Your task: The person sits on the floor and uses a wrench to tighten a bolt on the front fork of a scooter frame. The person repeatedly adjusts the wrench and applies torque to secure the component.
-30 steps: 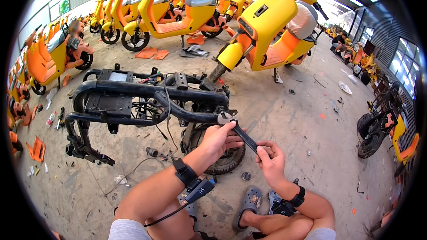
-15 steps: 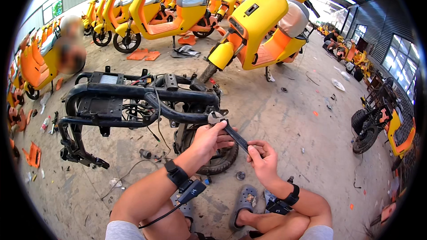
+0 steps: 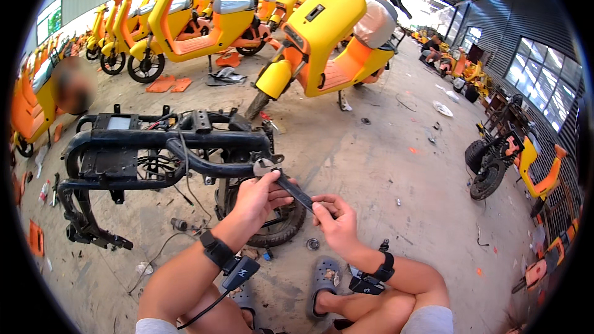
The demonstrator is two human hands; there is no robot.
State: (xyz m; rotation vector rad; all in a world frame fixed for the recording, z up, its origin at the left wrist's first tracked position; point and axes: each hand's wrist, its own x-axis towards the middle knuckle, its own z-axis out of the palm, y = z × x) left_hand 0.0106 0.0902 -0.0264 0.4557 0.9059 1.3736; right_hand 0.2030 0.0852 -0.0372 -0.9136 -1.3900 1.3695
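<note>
An adjustable wrench [image 3: 293, 190] with a black handle slants across in front of me. Its metal jaw sits against the end of a black scooter frame [image 3: 216, 140], by the steering head; whether it grips a nut there I cannot make out. My left hand [image 3: 257, 201] holds the wrench close to the jaw, thumb on top and fingers partly curled. With thumb and fingertips, my right hand [image 3: 337, 219] pinches the handle's far end. The frame lies low on the floor with cables hanging from it. Its wheel [image 3: 279, 227] is partly hidden behind my left hand.
A yellow scooter [image 3: 328, 31] stands just beyond the frame, with rows of others behind. A ring-shaped metal part [image 3: 313, 244] lies near my shoe [image 3: 325, 278]. A loose cable [image 3: 162, 253] runs over the floor at left. A partly stripped scooter [image 3: 537, 161] stands at right; a person [image 3: 431, 49] crouches far off.
The whole scene has shifted left in view, as my head turned a little to the right. Both hands keep their hold on the wrench, and its jaw stays at the frame's end.
</note>
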